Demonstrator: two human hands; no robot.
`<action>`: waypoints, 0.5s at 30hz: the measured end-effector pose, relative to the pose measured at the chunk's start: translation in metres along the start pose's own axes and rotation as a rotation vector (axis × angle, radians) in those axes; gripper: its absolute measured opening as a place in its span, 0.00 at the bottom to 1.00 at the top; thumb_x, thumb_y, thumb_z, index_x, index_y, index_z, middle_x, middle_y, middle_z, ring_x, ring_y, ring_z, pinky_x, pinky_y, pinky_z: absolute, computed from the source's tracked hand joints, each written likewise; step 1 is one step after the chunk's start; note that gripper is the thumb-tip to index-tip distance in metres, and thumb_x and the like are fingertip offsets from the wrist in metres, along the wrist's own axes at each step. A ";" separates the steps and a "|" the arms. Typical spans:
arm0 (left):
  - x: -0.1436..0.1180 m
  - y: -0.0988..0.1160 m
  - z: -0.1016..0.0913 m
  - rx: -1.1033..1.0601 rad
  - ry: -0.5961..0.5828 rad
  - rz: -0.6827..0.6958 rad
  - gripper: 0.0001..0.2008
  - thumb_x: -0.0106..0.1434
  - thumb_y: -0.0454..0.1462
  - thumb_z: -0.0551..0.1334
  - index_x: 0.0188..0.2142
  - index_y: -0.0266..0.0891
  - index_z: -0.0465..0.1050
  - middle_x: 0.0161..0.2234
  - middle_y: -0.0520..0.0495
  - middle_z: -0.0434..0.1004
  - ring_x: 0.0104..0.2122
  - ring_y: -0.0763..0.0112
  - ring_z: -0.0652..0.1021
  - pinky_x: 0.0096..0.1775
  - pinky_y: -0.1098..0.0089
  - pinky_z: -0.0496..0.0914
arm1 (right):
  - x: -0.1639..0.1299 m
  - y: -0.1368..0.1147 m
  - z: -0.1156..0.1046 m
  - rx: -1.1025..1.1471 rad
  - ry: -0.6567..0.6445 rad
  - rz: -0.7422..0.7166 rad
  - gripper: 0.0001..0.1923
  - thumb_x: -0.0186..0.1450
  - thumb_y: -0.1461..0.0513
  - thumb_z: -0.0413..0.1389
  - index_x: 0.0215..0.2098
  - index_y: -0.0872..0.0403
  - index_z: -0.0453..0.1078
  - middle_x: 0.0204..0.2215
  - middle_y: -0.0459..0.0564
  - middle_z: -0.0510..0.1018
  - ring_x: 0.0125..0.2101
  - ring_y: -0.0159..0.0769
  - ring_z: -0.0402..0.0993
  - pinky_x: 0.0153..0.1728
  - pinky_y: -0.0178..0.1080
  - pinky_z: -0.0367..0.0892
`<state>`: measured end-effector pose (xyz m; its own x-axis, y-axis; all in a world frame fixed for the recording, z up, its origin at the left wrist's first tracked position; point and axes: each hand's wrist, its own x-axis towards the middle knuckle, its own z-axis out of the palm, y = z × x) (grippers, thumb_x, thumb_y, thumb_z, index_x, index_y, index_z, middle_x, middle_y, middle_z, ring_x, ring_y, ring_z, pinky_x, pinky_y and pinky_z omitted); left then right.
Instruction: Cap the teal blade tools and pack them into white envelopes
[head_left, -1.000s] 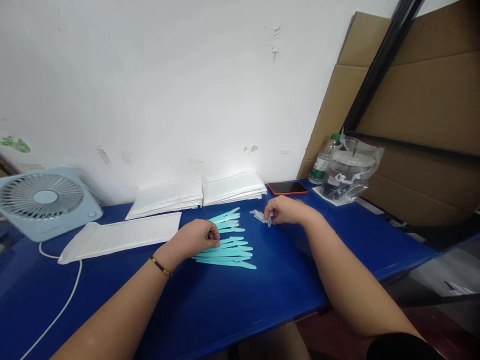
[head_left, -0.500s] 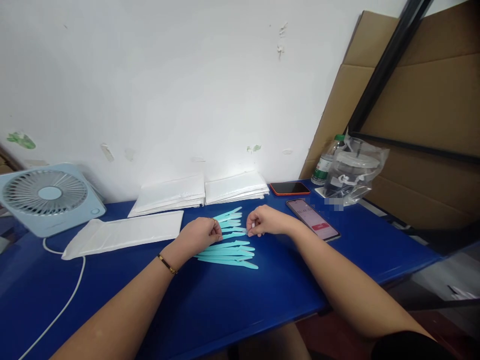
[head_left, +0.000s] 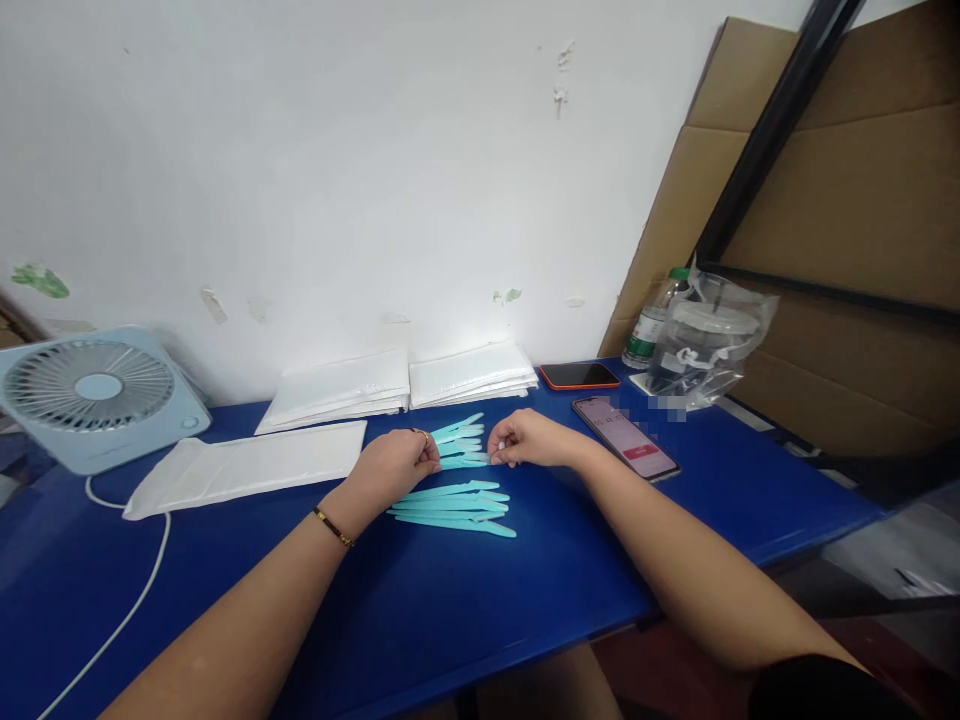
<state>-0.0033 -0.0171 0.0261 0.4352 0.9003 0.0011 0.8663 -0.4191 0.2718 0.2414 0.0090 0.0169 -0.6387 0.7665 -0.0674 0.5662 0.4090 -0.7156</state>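
Both hands meet over the far end of a spread of turquoise sticks lying on the blue desk. The left hand rests knuckles-up at the left end of the far sticks, its fingers curled in narrow onto one turquoise stick that runs across to the right hand. The right hand pinches closed at that stick's right tip, with something small and pale between its fingertips; whether that is a separate cap or part of the stick cannot be told from here.

The risk sits in that small pinch. The stick is thin and smooth-looking, held only at its two ends, so an uneven squeeze could let it twist or spring out and land among the others. The pale piece is tiny and could drop onto the desk and roll toward the near edge. The left wrist hovers just above the near sticks, which lie loose and fanned; a drag of the forearm would likely scatter them.

A lit phone lies just right of the right forearm, and a second, dark phone lies farther back; a sweep of the elbow could knock the nearer one. White packets lie to the left, well apart, beside a small fan.
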 end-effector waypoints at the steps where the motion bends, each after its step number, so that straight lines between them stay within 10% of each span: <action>1: 0.000 0.000 0.000 0.010 0.012 0.002 0.05 0.56 0.38 0.58 0.26 0.42 0.71 0.26 0.53 0.75 0.26 0.72 0.72 0.26 0.73 0.57 | 0.000 0.000 -0.001 -0.003 -0.002 -0.006 0.10 0.54 0.58 0.59 0.31 0.57 0.74 0.19 0.45 0.74 0.22 0.29 0.72 0.25 0.29 0.64; 15: 0.008 0.000 0.007 0.062 0.209 0.049 0.06 0.59 0.38 0.56 0.31 0.41 0.70 0.30 0.50 0.75 0.32 0.68 0.73 0.32 0.70 0.63 | 0.019 -0.015 0.013 -0.253 0.274 -0.127 0.06 0.56 0.68 0.56 0.31 0.56 0.74 0.28 0.47 0.76 0.27 0.29 0.69 0.29 0.30 0.59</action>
<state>0.0015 -0.0106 0.0195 0.4227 0.8807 0.2137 0.8614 -0.4637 0.2071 0.2143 0.0106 0.0172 -0.5683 0.7919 0.2234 0.6241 0.5917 -0.5103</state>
